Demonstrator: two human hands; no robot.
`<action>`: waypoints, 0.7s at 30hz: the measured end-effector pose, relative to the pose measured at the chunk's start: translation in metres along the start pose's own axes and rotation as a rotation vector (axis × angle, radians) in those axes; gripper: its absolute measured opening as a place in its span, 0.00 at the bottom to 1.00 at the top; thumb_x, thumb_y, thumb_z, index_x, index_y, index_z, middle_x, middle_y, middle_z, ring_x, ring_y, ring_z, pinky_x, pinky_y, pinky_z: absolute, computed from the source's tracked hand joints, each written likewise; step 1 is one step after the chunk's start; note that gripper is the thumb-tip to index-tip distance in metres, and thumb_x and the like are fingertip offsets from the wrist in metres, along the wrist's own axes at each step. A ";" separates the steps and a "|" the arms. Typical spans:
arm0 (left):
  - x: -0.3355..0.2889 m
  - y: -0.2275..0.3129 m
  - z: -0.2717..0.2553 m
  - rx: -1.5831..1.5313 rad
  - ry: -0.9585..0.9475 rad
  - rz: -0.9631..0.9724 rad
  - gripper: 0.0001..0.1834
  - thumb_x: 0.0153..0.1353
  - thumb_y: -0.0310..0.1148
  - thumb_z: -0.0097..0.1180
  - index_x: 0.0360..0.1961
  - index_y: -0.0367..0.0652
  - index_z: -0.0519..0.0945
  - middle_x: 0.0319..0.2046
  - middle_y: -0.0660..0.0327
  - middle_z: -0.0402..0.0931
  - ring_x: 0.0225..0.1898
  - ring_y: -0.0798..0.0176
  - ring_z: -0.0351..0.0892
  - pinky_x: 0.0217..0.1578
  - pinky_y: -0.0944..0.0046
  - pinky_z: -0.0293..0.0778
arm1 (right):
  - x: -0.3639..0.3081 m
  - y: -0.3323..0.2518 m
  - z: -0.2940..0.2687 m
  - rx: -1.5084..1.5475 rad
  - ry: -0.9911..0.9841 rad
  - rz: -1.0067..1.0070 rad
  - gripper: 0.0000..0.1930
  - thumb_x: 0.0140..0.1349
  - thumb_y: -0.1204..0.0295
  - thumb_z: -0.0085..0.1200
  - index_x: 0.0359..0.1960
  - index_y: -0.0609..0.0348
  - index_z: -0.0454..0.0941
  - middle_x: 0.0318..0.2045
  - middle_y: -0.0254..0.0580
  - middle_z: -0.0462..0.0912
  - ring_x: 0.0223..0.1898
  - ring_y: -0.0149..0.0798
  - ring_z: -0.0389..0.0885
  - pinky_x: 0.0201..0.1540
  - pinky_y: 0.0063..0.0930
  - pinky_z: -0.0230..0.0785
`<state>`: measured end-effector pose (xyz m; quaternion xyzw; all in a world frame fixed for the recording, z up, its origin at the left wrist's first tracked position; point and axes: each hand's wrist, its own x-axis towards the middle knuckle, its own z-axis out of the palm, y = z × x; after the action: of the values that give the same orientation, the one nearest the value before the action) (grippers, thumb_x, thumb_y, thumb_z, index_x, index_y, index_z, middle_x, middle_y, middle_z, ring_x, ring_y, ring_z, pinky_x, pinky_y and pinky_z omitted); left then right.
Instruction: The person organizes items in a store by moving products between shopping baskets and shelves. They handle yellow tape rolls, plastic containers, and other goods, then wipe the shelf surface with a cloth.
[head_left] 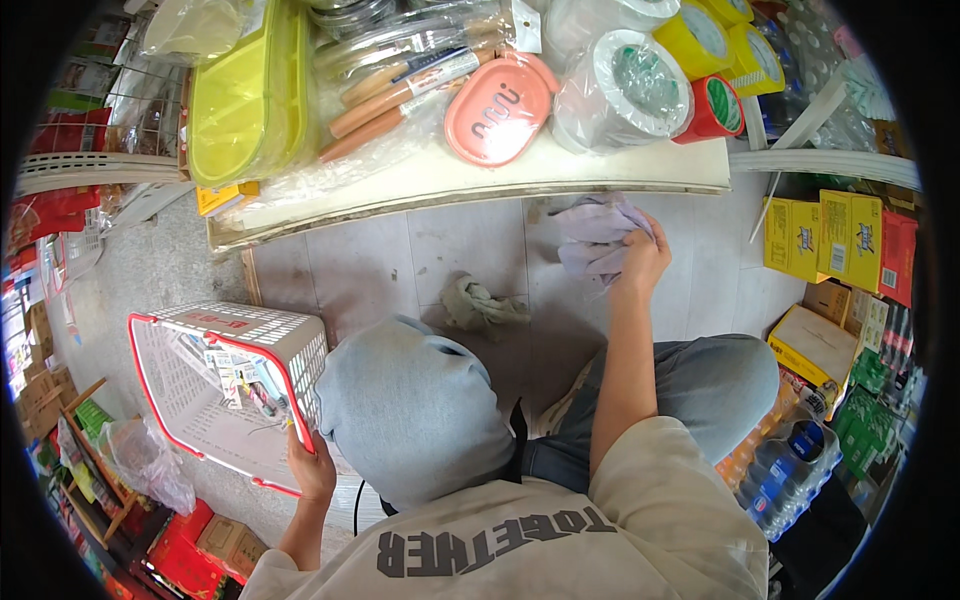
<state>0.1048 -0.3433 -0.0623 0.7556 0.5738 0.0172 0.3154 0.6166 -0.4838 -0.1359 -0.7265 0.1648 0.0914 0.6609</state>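
My right hand [645, 258] is closed around a crumpled pale purple cloth [592, 238], held out over the grey plank-patterned floor near the front edge of the shelf. At my left side, my left hand [312, 466] grips the red rim of a white plastic shopping basket [255, 322]. The basket is tipped, its opening facing me, and several small packaged items [245, 385] lie inside. Between my knees and the shelf, a second, greyish-green rag [480, 305] lies bunched on the floor.
A white shelf [480, 200] ahead carries a yellow-green container [245, 100], wooden-handled tools, a coral oval box [500, 108] and tape rolls [640, 85]. Yellow boxes [850, 235] and shrink-wrapped bottles [790, 475] stand at right. A plastic bag [150, 462] and cartons [230, 545] sit lower left.
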 end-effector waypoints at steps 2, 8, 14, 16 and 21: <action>0.000 0.003 0.000 -0.002 0.009 0.010 0.11 0.66 0.27 0.47 0.47 0.33 0.73 0.34 0.42 0.74 0.36 0.37 0.75 0.38 0.49 0.71 | 0.001 -0.007 -0.004 0.000 -0.034 0.065 0.24 0.46 0.86 0.42 0.45 0.69 0.82 0.37 0.42 0.82 0.35 0.33 0.76 0.40 0.23 0.68; -0.001 0.002 -0.001 -0.010 -0.011 -0.031 0.11 0.66 0.28 0.48 0.47 0.33 0.72 0.34 0.42 0.75 0.36 0.37 0.75 0.38 0.50 0.71 | 0.011 -0.031 -0.016 0.032 -0.442 0.236 0.25 0.48 0.85 0.44 0.51 0.69 0.78 0.43 0.44 0.82 0.43 0.37 0.79 0.48 0.27 0.71; 0.000 0.003 0.001 -0.033 0.009 -0.005 0.10 0.66 0.28 0.49 0.46 0.33 0.72 0.33 0.42 0.74 0.35 0.36 0.74 0.37 0.50 0.71 | 0.020 -0.037 -0.017 -0.362 -0.424 0.085 0.20 0.49 0.82 0.54 0.48 0.68 0.78 0.39 0.45 0.83 0.41 0.37 0.80 0.47 0.29 0.73; -0.001 -0.001 0.000 -0.035 -0.006 -0.025 0.10 0.66 0.28 0.49 0.45 0.33 0.72 0.33 0.42 0.74 0.35 0.36 0.74 0.37 0.49 0.71 | 0.026 -0.046 -0.018 -0.322 -0.444 0.136 0.20 0.49 0.81 0.57 0.47 0.68 0.78 0.39 0.45 0.82 0.40 0.37 0.81 0.45 0.29 0.74; -0.002 0.000 0.000 -0.027 0.003 -0.018 0.09 0.66 0.27 0.50 0.45 0.33 0.73 0.32 0.42 0.74 0.34 0.36 0.74 0.36 0.49 0.71 | 0.067 -0.016 -0.021 -0.058 0.044 -0.142 0.17 0.55 0.76 0.62 0.45 0.71 0.78 0.37 0.44 0.83 0.37 0.39 0.83 0.42 0.30 0.75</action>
<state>0.1041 -0.3446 -0.0616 0.7461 0.5808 0.0230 0.3246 0.6824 -0.5110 -0.1422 -0.7570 0.1245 0.0329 0.6406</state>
